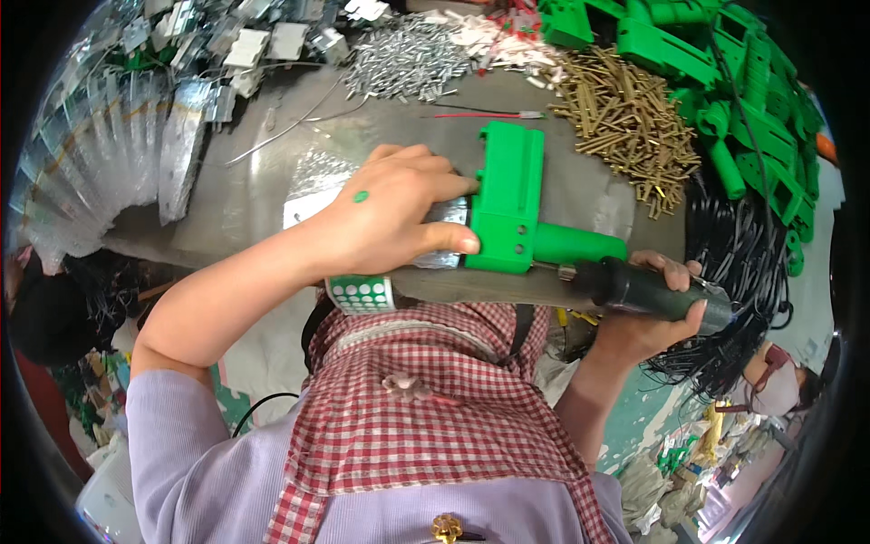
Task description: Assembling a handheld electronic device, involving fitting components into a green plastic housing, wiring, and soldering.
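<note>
Two grips engaged: left hand (394,213) pinching the green plastic housing (510,199) flat on the bench (263,190), right hand (648,304) wrapped round the electric screwdriver (648,288)—best kept square to the screw hole.

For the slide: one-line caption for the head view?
Left hand steadies a green housing on the bench while the right hand holds a dark driver beside brass screws.

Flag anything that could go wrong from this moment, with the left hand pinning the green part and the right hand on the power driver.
1. The left hand pins the green plastic housing with fingertips close to the dark power driver in the right hand; a slip might hit them.
2. The housing sits near the table edge and could slide off.
3. The brass screw pile nearby could scatter if bumped.
</note>
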`<state>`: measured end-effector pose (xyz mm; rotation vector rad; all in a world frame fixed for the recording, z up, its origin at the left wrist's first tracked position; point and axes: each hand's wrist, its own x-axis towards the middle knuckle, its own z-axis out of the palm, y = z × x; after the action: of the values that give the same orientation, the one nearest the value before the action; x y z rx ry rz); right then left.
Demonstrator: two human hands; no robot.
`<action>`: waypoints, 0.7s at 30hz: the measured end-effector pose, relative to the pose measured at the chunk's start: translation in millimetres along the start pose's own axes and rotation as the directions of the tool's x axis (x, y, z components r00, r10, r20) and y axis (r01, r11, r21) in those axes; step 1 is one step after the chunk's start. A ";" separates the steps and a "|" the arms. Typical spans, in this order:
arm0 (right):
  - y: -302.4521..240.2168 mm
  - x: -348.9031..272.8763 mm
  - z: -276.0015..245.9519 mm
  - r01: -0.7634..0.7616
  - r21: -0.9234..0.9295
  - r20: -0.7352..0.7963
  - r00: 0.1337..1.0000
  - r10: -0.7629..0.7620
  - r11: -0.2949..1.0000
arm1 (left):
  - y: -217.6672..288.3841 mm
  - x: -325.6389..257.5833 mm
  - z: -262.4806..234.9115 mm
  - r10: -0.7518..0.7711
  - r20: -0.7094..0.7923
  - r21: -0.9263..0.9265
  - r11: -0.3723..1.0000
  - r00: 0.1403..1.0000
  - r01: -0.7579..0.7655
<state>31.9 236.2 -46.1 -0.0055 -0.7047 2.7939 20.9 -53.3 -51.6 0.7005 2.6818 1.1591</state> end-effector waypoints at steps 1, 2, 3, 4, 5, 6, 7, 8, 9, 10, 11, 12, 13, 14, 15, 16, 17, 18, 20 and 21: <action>3.6 -8.5 8.4 -0.003 -0.177 -0.087 0.996 -0.013 0.984 | -0.9 -4.5 -3.1 -0.008 0.014 0.011 1.000 1.000 0.008; 1.8 -12.7 21.5 0.006 -0.359 -0.162 0.984 -0.068 0.933 | 0.4 -7.4 -7.0 0.009 0.020 0.012 1.000 1.000 -0.010; 3.7 -11.2 16.1 -0.072 -0.195 -0.203 0.979 0.031 0.978 | 2.0 -7.5 -7.4 -0.039 0.043 0.020 0.999 0.998 0.039; -3.0 -0.8 9.2 -0.140 -0.027 -0.216 0.968 0.131 0.990 | 5.8 -7.2 -9.0 -0.079 0.066 0.030 0.997 0.995 0.078; -19.6 16.7 13.8 -0.079 -0.069 -0.185 0.980 0.065 0.994 | 9.2 -7.0 -10.0 -0.111 0.055 0.053 0.993 0.992 0.108; -33.8 28.5 20.2 -0.087 -0.360 -0.074 0.995 0.064 0.929 | 11.7 -10.2 -11.1 -0.148 0.050 0.083 0.986 0.988 0.143; -43.6 38.6 26.7 -0.065 -0.616 0.014 0.995 0.094 0.785 | 8.9 -14.7 -10.5 -0.094 0.033 0.104 0.991 0.995 0.090; -72.0 62.7 41.9 0.040 -0.774 0.112 0.991 0.075 0.631 | 6.5 -19.0 -13.5 -0.074 0.002 0.128 0.989 0.997 0.073; -94.2 85.5 65.7 0.142 -0.888 0.111 0.989 -0.095 0.437 | 8.9 -17.4 -21.2 -0.103 0.058 0.119 0.988 0.993 0.095; -114.5 108.5 89.9 0.259 -0.960 0.249 0.963 -0.104 0.109 | 9.0 -21.8 -22.9 -0.113 0.054 0.119 0.987 0.992 0.106; -135.0 135.0 106.9 0.222 -0.960 0.253 0.949 -0.186 -0.173 | 11.9 -27.4 -25.3 -0.103 -0.019 0.092 0.990 0.994 0.104; -154.1 163.4 119.7 0.146 -0.837 0.338 0.896 -0.287 -0.527 | 14.7 -32.4 -26.0 -0.095 -0.093 0.069 0.992 0.991 0.101; -178.6 204.4 115.7 0.095 -0.735 0.388 0.871 -0.303 -0.671 | 14.7 -35.9 -21.4 -0.122 -0.165 0.045 0.990 0.979 0.131; -199.3 227.8 110.2 0.079 -0.591 0.521 0.797 -0.305 -0.803 | 15.9 -40.2 -22.1 -0.133 -0.167 0.053 0.988 0.977 0.144; -237.0 265.5 86.3 0.150 -0.629 0.482 0.845 -0.231 -0.763 | 15.3 -47.0 -20.9 -0.114 -0.274 -0.033 0.993 0.955 0.109; -243.4 286.3 61.1 0.111 -0.546 0.468 0.862 -0.192 -0.830 | 13.4 -59.8 -20.3 -0.143 -0.384 -0.111 0.988 0.912 0.109; -232.9 285.7 50.3 0.107 -0.488 0.374 0.922 -0.097 -0.866 | 15.0 -75.8 -22.5 -0.162 -0.433 -0.160 0.982 0.887 0.101; -227.7 279.3 43.5 0.171 -0.469 0.258 0.965 0.051 -0.867 | 11.5 -91.9 -18.1 -0.179 -0.514 -0.193 0.977 0.839 0.090; -239.0 272.2 26.9 0.134 -0.399 0.336 0.942 -0.009 -0.907 | 8.1 -131.6 -6.8 -0.303 -0.570 -0.464 0.886 0.763 0.004; -238.0 260.1 24.1 0.250 -0.316 0.555 0.831 0.035 -0.915 | 2.2 -151.1 4.8 -0.388 -0.572 -0.551 0.834 0.723 0.012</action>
<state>-161.9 492.1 101.7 0.0519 -2.5762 -0.2141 156.4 -119.4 -62.0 -0.1670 2.5795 2.2742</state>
